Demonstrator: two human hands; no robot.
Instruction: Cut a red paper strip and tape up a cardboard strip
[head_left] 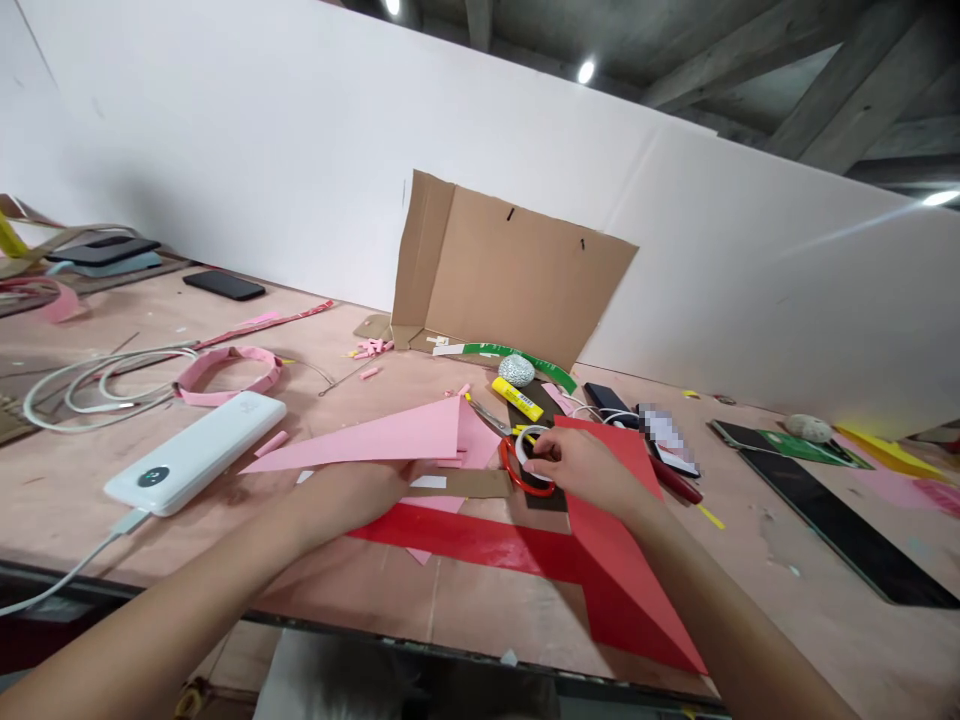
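A power bank (196,452) is lying at the left. The pink paper (375,437) and cardboard strip (465,484) are being pressed down by the left hand (360,495), laid flat and gripping nothing. The tape roll (525,465), just beside the scissors (491,418), is being pinched by the right hand (581,465) above the red paper (622,560). If that pressure is being eased, the cardboard strip is likely to be pulled askew.

Red paper (622,570), pink paper (375,440)
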